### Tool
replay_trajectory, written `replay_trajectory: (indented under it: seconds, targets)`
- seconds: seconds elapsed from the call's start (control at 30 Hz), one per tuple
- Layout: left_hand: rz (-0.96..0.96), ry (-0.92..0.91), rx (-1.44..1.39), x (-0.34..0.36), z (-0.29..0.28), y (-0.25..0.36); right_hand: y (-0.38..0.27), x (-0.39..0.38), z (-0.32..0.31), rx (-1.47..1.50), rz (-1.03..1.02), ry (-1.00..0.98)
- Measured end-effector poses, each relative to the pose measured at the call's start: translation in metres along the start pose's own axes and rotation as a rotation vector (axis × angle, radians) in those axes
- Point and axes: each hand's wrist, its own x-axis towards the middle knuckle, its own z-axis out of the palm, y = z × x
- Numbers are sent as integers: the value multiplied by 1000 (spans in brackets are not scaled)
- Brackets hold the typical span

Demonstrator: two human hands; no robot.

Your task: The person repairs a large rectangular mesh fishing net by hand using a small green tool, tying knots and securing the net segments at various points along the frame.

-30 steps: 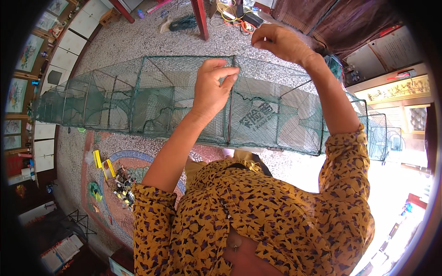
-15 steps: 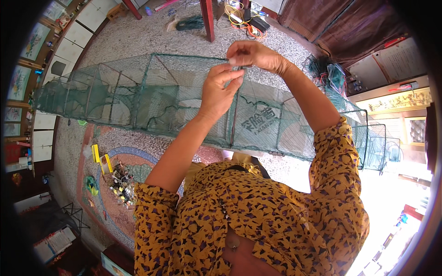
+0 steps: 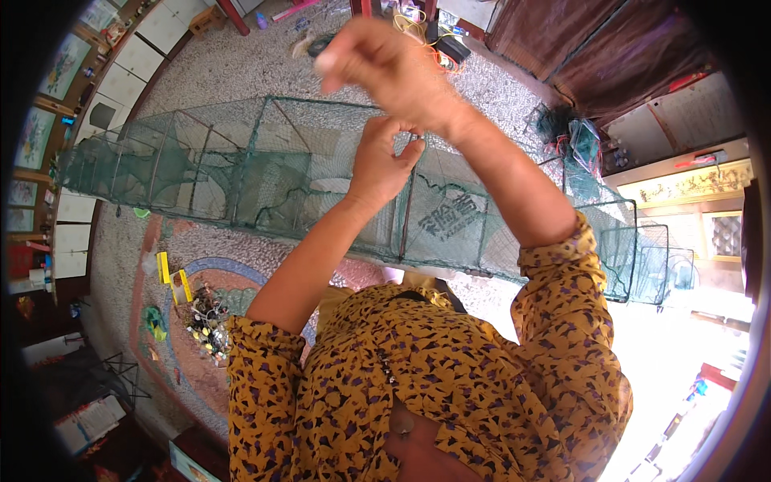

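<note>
- While the long green mesh cage-net with its dark rectangular wire frames [image 3: 265, 173] stretches across the speckled stone floor [image 3: 233, 68] from the far left to the right rim, both bare hands are raised over its middle section.
- Left hand [image 3: 384, 165] sits against the top edge of the net near the middle; thumb and forefinger are curled toward each other in a pinch, the other fingers folded; whatever lies between the fingertips is too small to make out, so I cannot tell whether it grips mesh or a thread.
- Right hand [image 3: 385, 68] is higher, just above the left and crossing over it; fingers are bunched closed, tips drawn together; what they hold, if anything, cannot be told, as the hand is blurred.
- Both forearms come out of rolled mustard-yellow sleeves with dark leaf print [image 3: 418, 386]; the right forearm slants across the net's right half.
- Net sections to the right [image 3: 650, 261] stand folded close together beside a bright doorway.
- On the floor to the lower left, below the net and well apart from the hands, lie a pile of small dark and coloured parts [image 3: 207, 321] and two yellow flat pieces [image 3: 173, 277].
- Beyond the net, at the top, a tangle of orange and yellow cords with a dark box [image 3: 440, 44] lies near red furniture legs.
</note>
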Motion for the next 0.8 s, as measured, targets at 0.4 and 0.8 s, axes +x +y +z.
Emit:
replay_trajectory:
  seconds: [0.4,0.8]
  targets:
    - [208,-250,47,16,-16,22,-134,-49,-164,388,-315,110]
    - [240,81,107,8,-11,5,-32,-67,-81,-496,62,70]
